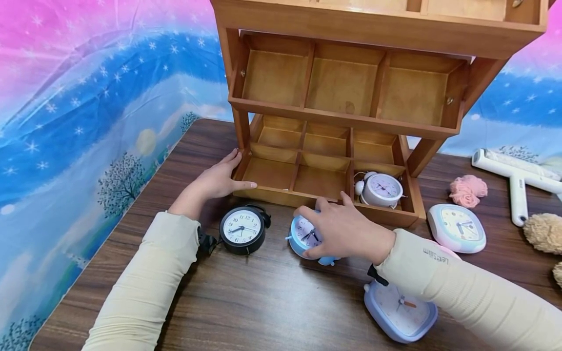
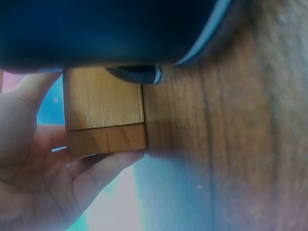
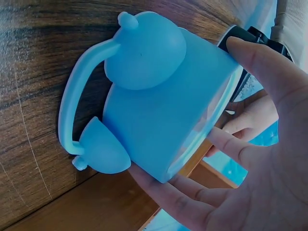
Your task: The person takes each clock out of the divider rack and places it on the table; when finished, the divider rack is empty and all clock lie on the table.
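Note:
My right hand (image 1: 340, 226) spans a light-blue twin-bell alarm clock (image 3: 159, 103), thumb on one side and fingers on the other. The clock lies on its back on the table, dial up. With thumb and fingers on either side of a corner, my left hand (image 1: 215, 178) holds the front left of the wooden shelf (image 1: 263, 195). Between the hands a black alarm clock (image 1: 242, 230) lies face up; a dark rounded body covers the top of the left wrist view. A white twin-bell alarm clock (image 1: 381, 190) occupies the shelf's front right compartment.
At the right lie a white-and-blue clock (image 1: 456, 228), a periwinkle clock (image 1: 400, 312) partly under the right sleeve, a pink pouf (image 1: 468, 190), a white T-shaped device (image 1: 518, 185) and a fuzzy tan object (image 1: 544, 233). Upper tiers (image 1: 342, 114) of the shelf overhang the lowest one.

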Demonstrator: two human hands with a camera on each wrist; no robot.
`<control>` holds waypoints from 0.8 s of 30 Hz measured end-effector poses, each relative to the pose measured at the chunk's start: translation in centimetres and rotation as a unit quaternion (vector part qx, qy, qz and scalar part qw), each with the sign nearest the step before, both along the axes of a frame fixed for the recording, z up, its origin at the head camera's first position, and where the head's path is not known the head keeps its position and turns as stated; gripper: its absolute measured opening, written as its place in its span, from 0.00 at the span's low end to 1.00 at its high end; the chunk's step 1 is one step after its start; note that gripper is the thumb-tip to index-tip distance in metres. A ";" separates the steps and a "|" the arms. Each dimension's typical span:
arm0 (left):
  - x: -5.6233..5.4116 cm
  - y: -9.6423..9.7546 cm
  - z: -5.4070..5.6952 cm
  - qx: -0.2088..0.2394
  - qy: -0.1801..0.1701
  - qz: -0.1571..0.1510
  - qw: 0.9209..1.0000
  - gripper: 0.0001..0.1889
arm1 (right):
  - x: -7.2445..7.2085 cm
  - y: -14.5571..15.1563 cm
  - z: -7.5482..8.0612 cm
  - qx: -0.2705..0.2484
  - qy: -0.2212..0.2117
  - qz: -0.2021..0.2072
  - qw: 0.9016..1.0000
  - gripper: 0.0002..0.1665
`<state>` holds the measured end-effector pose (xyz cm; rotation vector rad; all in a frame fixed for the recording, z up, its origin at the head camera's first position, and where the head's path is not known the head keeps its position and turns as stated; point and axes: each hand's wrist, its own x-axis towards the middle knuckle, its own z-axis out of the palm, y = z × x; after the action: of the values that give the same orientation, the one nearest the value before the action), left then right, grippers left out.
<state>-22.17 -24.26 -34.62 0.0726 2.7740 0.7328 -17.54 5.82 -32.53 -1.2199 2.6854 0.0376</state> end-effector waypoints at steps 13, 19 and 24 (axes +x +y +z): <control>0.0 0.2 0.0 0.002 -0.005 0.001 1.000 0.51 | -0.3 0.5 0.4 -0.016 0.001 -0.014 1.000 0.46; 0.0 0.0 0.1 0.000 -0.004 -0.004 1.000 0.52 | -1.5 1.1 1.7 -0.083 0.024 -0.023 0.996 0.41; 0.0 0.0 0.1 0.000 -0.004 -0.006 1.000 0.52 | -3.5 2.2 3.0 -0.113 0.035 -0.068 0.991 0.42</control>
<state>-22.15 -24.23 -34.49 0.0862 2.7634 0.7290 -21.09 8.01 -29.52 -1.1081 2.8907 -0.2532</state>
